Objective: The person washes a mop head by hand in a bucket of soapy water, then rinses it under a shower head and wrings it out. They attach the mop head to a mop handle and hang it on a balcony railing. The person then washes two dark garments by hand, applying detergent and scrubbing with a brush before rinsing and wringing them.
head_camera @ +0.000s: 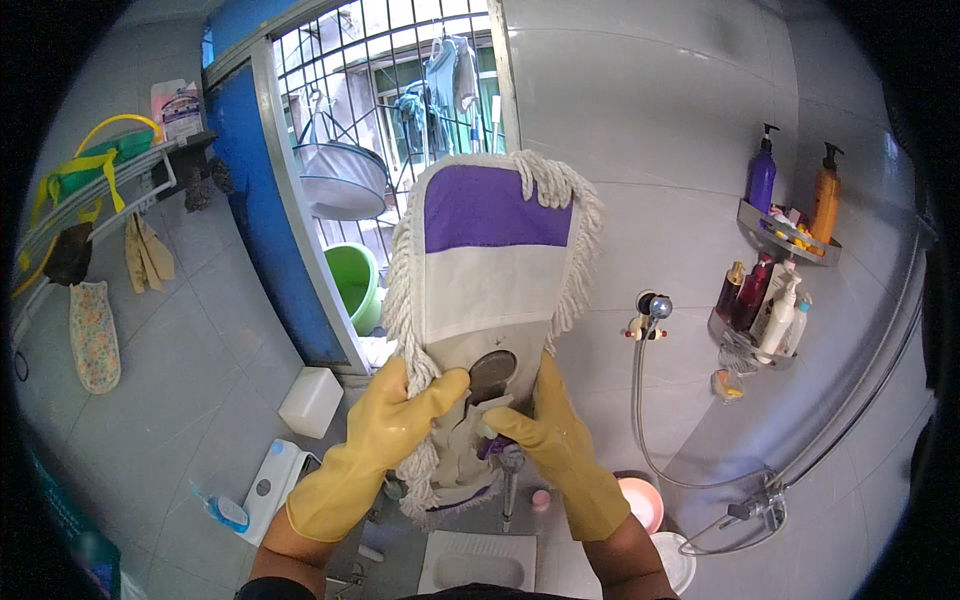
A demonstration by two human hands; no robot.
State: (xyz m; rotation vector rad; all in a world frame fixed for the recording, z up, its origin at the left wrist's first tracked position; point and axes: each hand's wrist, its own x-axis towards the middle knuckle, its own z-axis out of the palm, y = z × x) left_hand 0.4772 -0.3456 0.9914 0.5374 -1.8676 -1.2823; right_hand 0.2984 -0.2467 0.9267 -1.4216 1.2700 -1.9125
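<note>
Both of my hands wear yellow rubber gloves and hold a flat mop head (491, 277) up in front of me. It has a white cloth back, a purple end pocket and a thick cotton string fringe. My left hand (409, 409) grips its left edge, with the thumb beside an oval hole. At the right edge, my right hand (544, 427) holds the lower part, its thumb on a pale flap. Below the thumbs, the lower cloth is crumpled around a purple and grey mop joint (510, 457), partly hidden.
A squat toilet (480, 562) lies below. On the right wall are a shower hose (639, 405) and corner shelves (787, 244) with pump bottles. Pink (643, 502) and white basins (675, 559) stand low right. A green bucket (352, 289) is at the barred window; a wire rack (97, 180) is left.
</note>
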